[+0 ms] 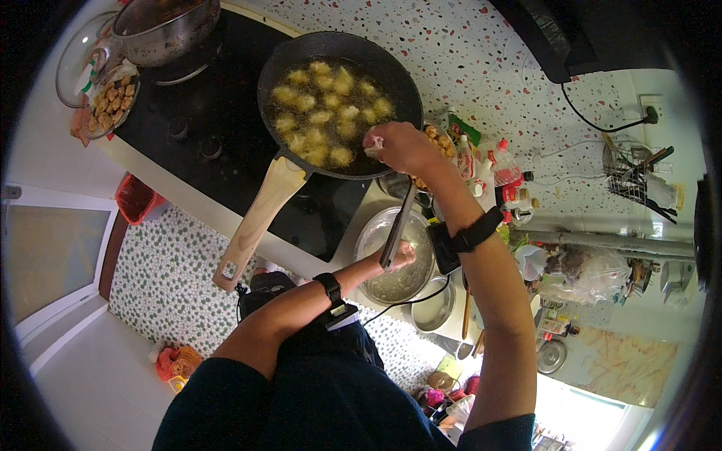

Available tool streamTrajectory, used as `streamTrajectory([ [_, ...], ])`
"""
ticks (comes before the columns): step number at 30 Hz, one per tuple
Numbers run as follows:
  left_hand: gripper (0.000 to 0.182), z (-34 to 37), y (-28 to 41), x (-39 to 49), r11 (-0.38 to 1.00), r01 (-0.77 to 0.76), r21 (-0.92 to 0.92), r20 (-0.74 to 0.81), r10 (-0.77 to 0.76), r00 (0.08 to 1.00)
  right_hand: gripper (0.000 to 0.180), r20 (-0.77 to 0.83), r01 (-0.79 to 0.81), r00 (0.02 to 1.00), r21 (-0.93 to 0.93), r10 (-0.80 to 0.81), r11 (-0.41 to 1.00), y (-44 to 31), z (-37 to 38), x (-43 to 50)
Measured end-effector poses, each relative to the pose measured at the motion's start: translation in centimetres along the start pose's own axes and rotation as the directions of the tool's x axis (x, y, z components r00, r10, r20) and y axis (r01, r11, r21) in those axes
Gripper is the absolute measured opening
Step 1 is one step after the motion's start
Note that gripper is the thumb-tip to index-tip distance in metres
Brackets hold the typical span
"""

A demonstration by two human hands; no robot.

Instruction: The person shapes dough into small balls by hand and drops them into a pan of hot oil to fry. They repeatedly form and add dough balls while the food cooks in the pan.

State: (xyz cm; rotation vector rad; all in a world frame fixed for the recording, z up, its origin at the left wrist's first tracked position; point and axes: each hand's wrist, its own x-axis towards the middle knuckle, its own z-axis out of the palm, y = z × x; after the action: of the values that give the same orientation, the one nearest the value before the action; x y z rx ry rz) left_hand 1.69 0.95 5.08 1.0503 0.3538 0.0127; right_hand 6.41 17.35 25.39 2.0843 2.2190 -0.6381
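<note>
My right hand (399,147) is over the right side of a black frying pan (414,107), fingers bunched downward. Pale, wet batter shows at its fingertips; whether a piece is held between them I cannot tell. Several pale-yellow battered pieces (320,117) fry in the pan's bubbling oil. The pan's wooden handle (259,225) points toward my left side. My left hand (403,256) is over a metal bowl (369,237) with whitish batter on its wall. Batter coats its fingers, and a long dark handle (397,228) crosses in front, hiding part of the hand.
Fried pieces fill a bowl (439,141) beside the pan and another bowl (111,107) at far left. A steel pot (169,42) stands on the black cooktop (225,107). A metal bowl of whitish liquid (431,307) sits near my right forearm. Bottles (505,163) line the wall.
</note>
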Motion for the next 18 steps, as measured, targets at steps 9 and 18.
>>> streamTrajectory([
  [9, 0.052, 1.3, -0.7, 1.3, 0.83, -0.374, 0.414, -0.307, 0.515, 0.801, 0.02, -0.064, -0.025, 0.995, 0.585, 0.076, 0.81, 0.1, -2.7, -4.1],
  [18, 0.036, 1.7, 4.8, -1.8, 0.612, 0.195, -0.766, 0.254, 0.01, 0.967, 0.023, -0.321, -0.041, 0.537, 0.914, 0.78, 0.404, 4.9, 6.4, -22.8],
])
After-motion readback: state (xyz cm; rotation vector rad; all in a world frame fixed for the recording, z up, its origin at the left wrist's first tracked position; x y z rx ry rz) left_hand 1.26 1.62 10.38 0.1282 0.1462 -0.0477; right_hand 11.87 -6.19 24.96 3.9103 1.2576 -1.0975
